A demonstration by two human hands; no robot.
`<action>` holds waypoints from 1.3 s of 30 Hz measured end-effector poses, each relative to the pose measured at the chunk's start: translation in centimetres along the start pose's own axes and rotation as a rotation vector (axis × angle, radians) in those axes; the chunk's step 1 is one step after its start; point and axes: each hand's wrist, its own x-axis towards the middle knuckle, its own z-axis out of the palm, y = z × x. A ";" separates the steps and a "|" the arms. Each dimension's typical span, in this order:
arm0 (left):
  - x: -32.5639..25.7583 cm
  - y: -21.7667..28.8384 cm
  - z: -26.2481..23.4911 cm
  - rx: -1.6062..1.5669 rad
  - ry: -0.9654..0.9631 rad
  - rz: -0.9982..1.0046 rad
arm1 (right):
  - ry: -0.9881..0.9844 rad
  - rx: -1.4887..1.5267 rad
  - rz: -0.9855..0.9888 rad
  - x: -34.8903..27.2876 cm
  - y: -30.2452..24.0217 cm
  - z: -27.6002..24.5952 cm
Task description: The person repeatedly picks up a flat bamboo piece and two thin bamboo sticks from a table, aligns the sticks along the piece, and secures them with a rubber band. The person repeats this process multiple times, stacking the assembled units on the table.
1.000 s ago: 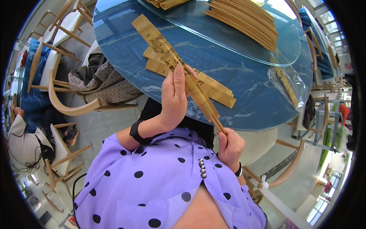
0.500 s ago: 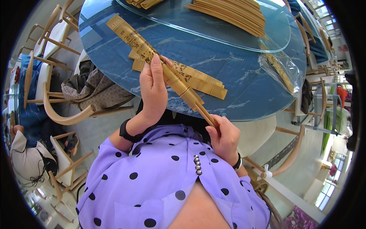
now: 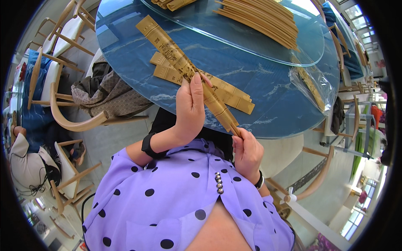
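My left hand (image 3: 191, 100) is closed around the middle of a long gold paper chopstick sleeve (image 3: 165, 44) with dark print. The sleeve slants over the table's near edge, its far end pointing up and left. From its near end a short length of brown chopsticks (image 3: 236, 131) sticks out. My right hand (image 3: 248, 155) pinches those chopstick ends between thumb and fingers; how many sticks there are is hidden. Beneath the held sleeve, several more gold sleeves (image 3: 240, 101) lie overlapping on the blue marbled table (image 3: 268, 115).
On the glass turntable (image 3: 234, 48) lies a stack of loose chopsticks (image 3: 259, 21), with more gold sleeves (image 3: 173, 3) to its left. A clear plastic bag (image 3: 324, 85) with gold sleeves sits at the table's right. A wooden chair (image 3: 77, 125) holding a patterned bag (image 3: 113, 94) stands at left.
My left hand and the sleeve have shifted right, toward my right hand. Less of the chopsticks shows beyond the sleeve's near end, so they sit deeper inside.
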 end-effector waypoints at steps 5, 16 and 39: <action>0.0 0.2 0.0 0.019 -0.032 0.024 | 0.005 -0.015 -0.077 0.4 -0.1 -0.1; -0.8 -0.4 -0.2 0.061 -0.055 -0.034 | 0.089 -0.017 -0.089 0.5 -0.3 0.1; 2.3 -0.2 -2.0 0.014 -0.146 -0.133 | 0.016 0.017 -0.487 1.4 -0.1 -0.3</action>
